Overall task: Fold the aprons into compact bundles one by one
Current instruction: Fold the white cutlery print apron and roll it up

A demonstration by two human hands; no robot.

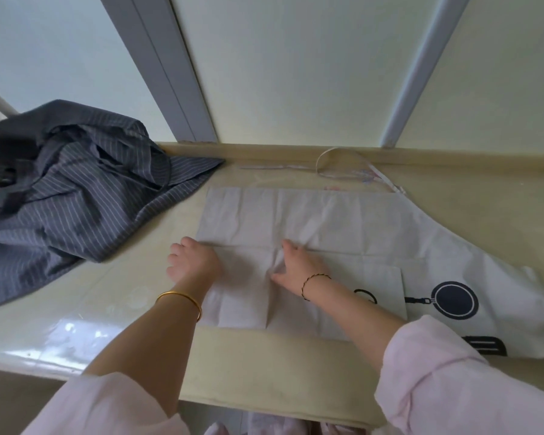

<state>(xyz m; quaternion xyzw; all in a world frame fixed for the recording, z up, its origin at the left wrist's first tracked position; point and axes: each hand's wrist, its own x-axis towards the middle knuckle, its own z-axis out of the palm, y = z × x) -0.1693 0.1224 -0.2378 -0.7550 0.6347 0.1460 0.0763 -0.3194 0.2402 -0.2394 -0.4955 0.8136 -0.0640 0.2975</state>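
Observation:
A white apron with dark kitchen-utensil prints lies flat on the table, its left part folded over into a rectangle. Its white straps lie loose at the far edge by the wall. My left hand rests on the folded fabric's left edge with its fingers curled under. My right hand presses flat on the fabric's middle, fingers spread, where the cloth wrinkles. A dark grey pinstriped apron lies crumpled in a heap at the left.
The beige table has a glossy cover and a front edge close to me. A wall with grey vertical trim runs right behind the table. Bare tabletop shows at the near left.

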